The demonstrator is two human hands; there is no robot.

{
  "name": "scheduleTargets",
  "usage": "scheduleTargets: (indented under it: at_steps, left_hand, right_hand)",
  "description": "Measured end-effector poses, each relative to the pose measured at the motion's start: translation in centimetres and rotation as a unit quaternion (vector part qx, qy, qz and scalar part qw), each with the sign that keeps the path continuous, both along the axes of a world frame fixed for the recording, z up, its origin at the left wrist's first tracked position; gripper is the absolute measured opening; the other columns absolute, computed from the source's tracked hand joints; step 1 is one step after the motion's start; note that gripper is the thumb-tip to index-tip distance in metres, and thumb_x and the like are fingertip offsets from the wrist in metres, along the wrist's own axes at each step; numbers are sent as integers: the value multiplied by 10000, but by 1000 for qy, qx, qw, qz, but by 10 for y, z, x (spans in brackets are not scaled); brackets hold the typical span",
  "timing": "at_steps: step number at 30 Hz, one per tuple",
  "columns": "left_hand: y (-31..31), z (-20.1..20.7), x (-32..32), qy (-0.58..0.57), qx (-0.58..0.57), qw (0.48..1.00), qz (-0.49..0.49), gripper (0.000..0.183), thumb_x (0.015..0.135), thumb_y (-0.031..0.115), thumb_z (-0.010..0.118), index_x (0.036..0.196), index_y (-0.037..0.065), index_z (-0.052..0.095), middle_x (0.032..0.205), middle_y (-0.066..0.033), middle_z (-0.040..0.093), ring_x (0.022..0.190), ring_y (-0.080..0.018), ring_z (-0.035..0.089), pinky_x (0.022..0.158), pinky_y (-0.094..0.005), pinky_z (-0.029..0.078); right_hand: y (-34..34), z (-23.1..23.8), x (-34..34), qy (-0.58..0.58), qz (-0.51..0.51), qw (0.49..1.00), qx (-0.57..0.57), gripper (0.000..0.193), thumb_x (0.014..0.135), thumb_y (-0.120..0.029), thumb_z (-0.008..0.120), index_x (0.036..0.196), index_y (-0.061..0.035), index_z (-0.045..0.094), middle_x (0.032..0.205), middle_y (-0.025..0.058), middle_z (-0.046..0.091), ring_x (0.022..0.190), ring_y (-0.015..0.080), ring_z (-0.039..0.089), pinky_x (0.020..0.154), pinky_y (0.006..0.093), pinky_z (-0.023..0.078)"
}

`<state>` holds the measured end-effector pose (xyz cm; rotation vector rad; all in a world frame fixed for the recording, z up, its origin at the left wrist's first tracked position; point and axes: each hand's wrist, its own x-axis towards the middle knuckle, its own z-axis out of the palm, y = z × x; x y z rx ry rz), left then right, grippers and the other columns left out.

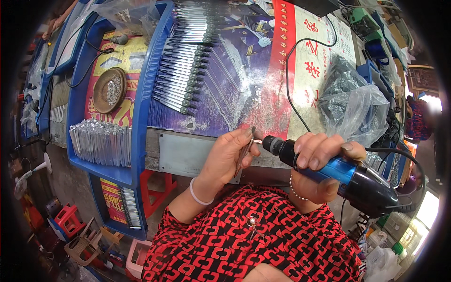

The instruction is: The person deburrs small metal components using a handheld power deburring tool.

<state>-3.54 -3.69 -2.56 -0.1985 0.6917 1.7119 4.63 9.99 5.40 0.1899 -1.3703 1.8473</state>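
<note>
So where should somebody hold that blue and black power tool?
Probably grip the power tool around its thick blue middle, coming from the person's right: its long, rounded body suits wrapping fingers, and the right hand is curled there now. That leaves clear the black nose, which points left toward the left hand.

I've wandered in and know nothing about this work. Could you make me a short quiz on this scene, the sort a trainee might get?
1. Which hand grips the blue-and-black power tool?
2. True or false: the round brown bowl holds small silvery pieces.
3. Which crumpled thing lies beyond the power tool?
(a) a woollen glove
(b) a clear plastic bag
(c) a paper cup

Key:
1. The right hand.
2. True.
3. (b)
</note>
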Motion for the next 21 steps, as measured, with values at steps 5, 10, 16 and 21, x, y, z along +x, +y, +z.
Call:
scheduleTargets:
  at_steps: [5,10,16,21]
  left_hand:
    - [-2,-2,7,13,5,998,66,219,931,258,512,935,50,578,715,-44,613,496,-75,483,445,-190,373]
    - [-11,-6,6,33,-5,997,68,206,930,256,516,926,57,568,727,-46,606,506,-76,487,457,-188,378]
    - [-15,-1,15,34,25,995,89,175,922,215,529,951,46,563,742,-57,606,541,-94,519,487,-186,401]
    - [-16,8,17,47,35,989,139,161,920,189,530,952,37,573,770,-68,618,562,-108,538,502,-193,417]
  right_hand:
    - [-4,7,-1,-19,-44,999,23,467,836,-314,634,1181,-96,408,722,33,477,589,159,500,619,329,420]
    - [10,-10,-16,-27,-146,986,75,459,821,-308,635,1164,-99,412,709,43,460,589,163,493,611,343,431]
    - [19,-40,-40,7,-151,988,28,436,801,-128,648,1121,-52,363,739,86,513,627,191,543,621,347,498]
    - [18,-50,-44,-53,-163,984,39,422,780,0,599,1125,-27,356,737,93,523,637,183,555,632,333,500]
